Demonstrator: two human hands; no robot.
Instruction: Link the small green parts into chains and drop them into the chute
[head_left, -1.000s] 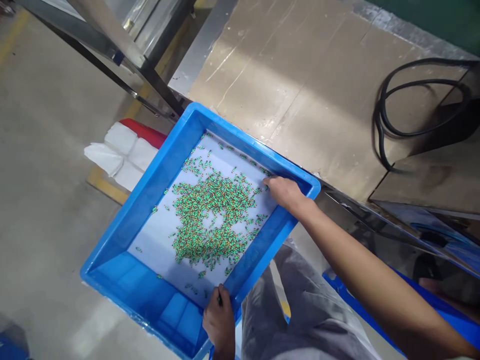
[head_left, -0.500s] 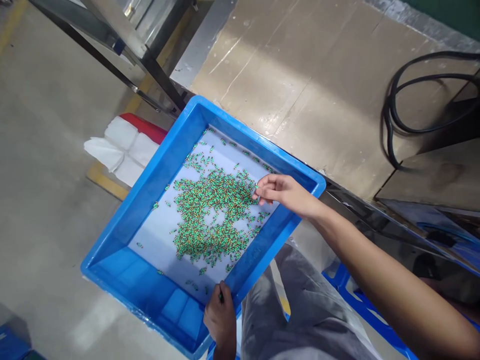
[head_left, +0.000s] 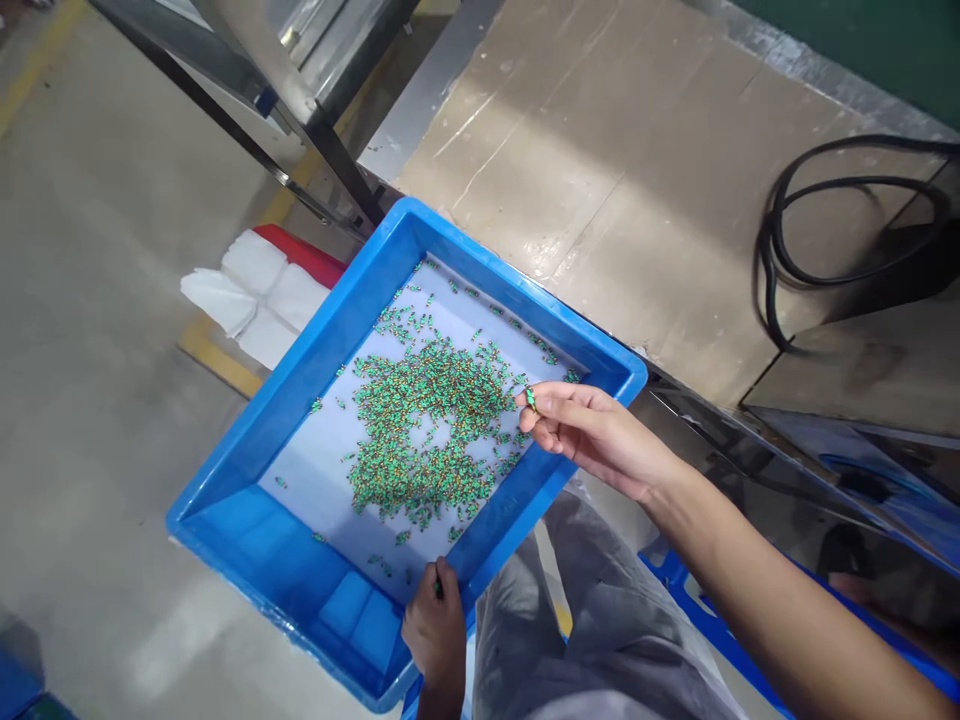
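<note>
Tray, blue plastic point(head_left: 255, 545), sits skewed, its 1 o'clock rim up against the bench point(head_left: 600, 150) edge, near corner by the grey trousers point(head_left: 600, 590). What carries it underneath: can't tell. Placement probably keeps the contents within easy reach of both hands. Green-and-orange pieces point(head_left: 427, 385) are heaped mid-tray on the white base point(head_left: 300, 460), strays toward 11 and 6; pale base likely helps them stand out.

Right hand point(head_left: 585, 430) at 3 o'clock: forearm in from 4, wrist roughly straight, palm partly up. Thumb and fingertips pinch one green piece point(head_left: 531, 400), other fingers curled below, apart from the heap. Reads as a light hold that leaves the piece visible.

Left hand point(head_left: 435, 620) at 6 o'clock, fist-like by the near wall, back of hand up. Thumb and forefinger closed on a dark green bit point(head_left: 438, 588); mostly hidden, looks like another piece.
</note>
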